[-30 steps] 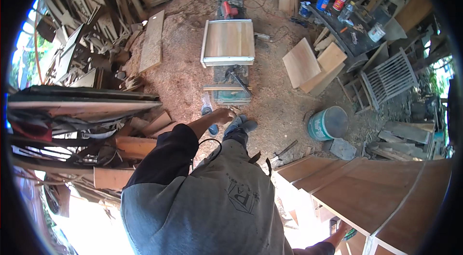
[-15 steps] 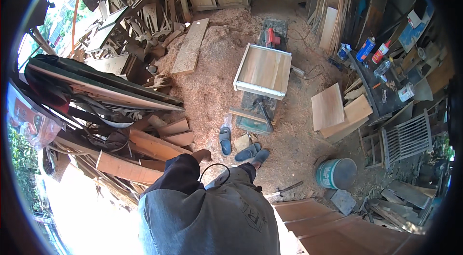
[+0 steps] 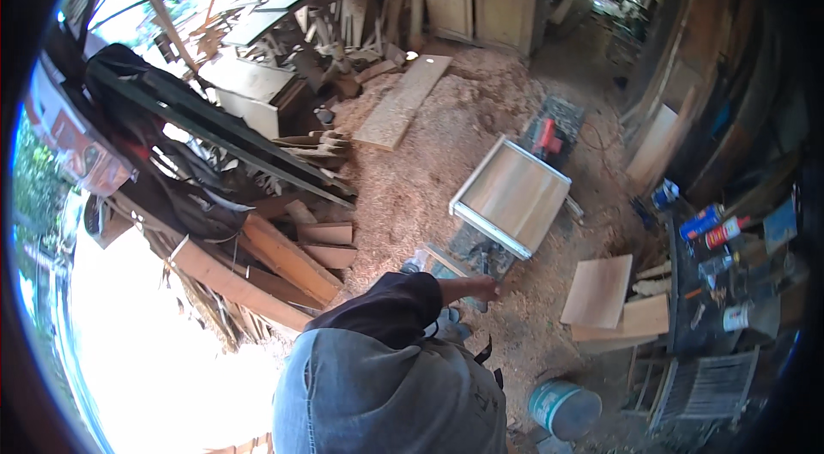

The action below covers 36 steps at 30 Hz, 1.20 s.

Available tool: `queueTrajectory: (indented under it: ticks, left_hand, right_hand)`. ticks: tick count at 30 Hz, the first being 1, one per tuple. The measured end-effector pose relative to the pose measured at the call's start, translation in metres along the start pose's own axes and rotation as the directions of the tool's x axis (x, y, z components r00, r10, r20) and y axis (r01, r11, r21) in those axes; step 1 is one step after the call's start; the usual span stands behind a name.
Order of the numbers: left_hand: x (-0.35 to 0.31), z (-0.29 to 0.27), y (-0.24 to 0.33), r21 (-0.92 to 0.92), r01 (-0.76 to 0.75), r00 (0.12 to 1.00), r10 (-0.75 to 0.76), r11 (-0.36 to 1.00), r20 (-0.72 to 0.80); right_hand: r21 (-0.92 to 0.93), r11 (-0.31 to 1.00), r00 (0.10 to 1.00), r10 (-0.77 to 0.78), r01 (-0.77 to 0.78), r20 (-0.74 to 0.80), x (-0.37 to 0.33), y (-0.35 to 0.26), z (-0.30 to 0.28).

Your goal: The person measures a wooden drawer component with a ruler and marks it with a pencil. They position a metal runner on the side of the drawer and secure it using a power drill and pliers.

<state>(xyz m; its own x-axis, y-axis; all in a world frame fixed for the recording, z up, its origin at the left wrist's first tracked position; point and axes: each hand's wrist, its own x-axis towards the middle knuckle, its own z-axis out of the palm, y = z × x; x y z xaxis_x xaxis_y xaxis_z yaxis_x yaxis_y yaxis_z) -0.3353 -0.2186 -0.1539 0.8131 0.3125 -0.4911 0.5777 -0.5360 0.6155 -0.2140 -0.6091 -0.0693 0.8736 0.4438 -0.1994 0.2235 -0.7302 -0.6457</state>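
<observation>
My left hand [image 3: 485, 287] reaches out from a dark sleeve toward the front of a low bench [image 3: 470, 241]. It is at the lower end of a dark, upright tool [image 3: 484, 262] that looks like a hammer. The hand is small and blurred, so whether its fingers close on the handle cannot be made out. Just beyond it, a wooden panel framed with pale edging, like a drawer [image 3: 515, 196], rests on the bench. A wooden strip [image 3: 446, 260] lies across the bench's near end. My right hand is out of sight.
A red power tool [image 3: 547, 138] sits behind the drawer. Sawdust covers the floor, with a long board [image 3: 403, 102] on it. Cut panels [image 3: 596, 291] lean at right, beside a dark bench [image 3: 687, 282] with bottles. A green-and-white bucket [image 3: 564, 409] stands at lower right. Timber is stacked at left.
My left hand has moved forward and right, from low near the sandals to the upright tool at the bench. The view has turned, and my torso now hides most of the sandals.
</observation>
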Motion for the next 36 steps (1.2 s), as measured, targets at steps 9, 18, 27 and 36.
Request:
queueTrajectory:
  ticks: [9, 18, 27, 36]
  left_hand:
    - [-0.048, -0.003, -0.069, -0.122, 0.407, 0.91, -0.414, 0.905, -0.037]
    - [-0.17, 0.119, -0.066, -0.367, 0.808, 0.42, -0.888, 0.461, -0.19]
    - [-0.022, 0.12, 0.048, -0.477, 0.551, 0.594, -0.723, 0.685, -0.352]
    - [0.108, 0.04, 0.082, -0.844, 0.181, 0.716, -0.657, 0.504, -0.238]
  right_hand:
    - [0.039, 0.968, 0.893, -0.245, 0.249, 0.377, 0.15, -0.073, 0.069]
    - [0.037, 0.944, 0.747, -0.284, 0.329, 0.601, 0.324, -0.064, 0.062]
    - [0.047, 0.975, 0.621, -0.174, 0.216, 0.764, 0.459, 0.016, 0.039]
    - [0.121, 0.729, 0.378, -0.481, 0.674, 0.791, 0.484, -0.103, 0.053]
